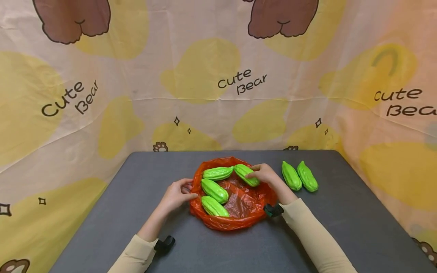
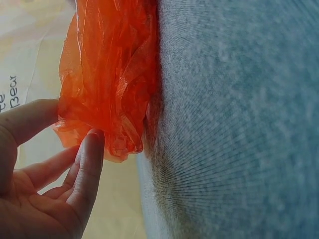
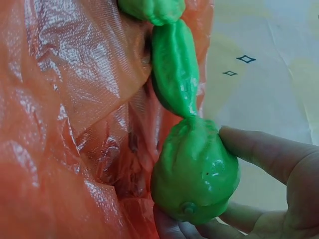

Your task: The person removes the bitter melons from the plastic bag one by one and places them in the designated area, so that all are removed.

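A red plastic bag [image 1: 227,225] stands on the table with its mouth spread wide. Inside, three green bitter melons [image 1: 214,190] lie along its left and back walls. My right hand [image 1: 268,177] holds another bitter melon [image 3: 197,172] between thumb and fingers at the bag's back right. In the right wrist view its tip meets the end of a neighbouring melon [image 3: 177,69]. At the bag's left side, my left hand [image 1: 177,195] pinches the crumpled rim [image 2: 107,107] with thumb and fingertips.
Two more bitter melons [image 1: 298,177] lie side by side on the grey table [image 1: 136,197], right of the bag. A printed cloth [image 1: 205,76] hangs behind the table and along both sides. Each wrist wears a small black device [image 1: 165,244].
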Available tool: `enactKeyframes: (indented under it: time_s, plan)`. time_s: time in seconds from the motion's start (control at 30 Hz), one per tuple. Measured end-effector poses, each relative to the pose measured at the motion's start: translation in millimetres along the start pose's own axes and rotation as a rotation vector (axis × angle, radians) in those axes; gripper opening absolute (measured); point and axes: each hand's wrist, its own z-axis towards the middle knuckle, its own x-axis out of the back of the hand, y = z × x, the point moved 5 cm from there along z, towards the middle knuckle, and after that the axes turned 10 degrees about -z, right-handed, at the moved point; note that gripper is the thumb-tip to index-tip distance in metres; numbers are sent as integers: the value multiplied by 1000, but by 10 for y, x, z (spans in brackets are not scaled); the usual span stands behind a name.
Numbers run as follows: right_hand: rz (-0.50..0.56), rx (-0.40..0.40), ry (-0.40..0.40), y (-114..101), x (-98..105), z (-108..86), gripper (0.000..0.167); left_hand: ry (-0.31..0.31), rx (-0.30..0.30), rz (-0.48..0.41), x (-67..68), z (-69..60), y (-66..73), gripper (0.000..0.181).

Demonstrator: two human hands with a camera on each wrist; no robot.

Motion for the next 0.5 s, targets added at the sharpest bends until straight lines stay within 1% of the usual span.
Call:
enactKeyframes:
  time_s: [0.3,0.5]
  plan:
    - [5,35,18,-55,76,-106,60,10,-1,6,8,-6,-14,57]
    - [31,34,12,-89,113,-183,60,13,0,7,17,-15,-13,56]
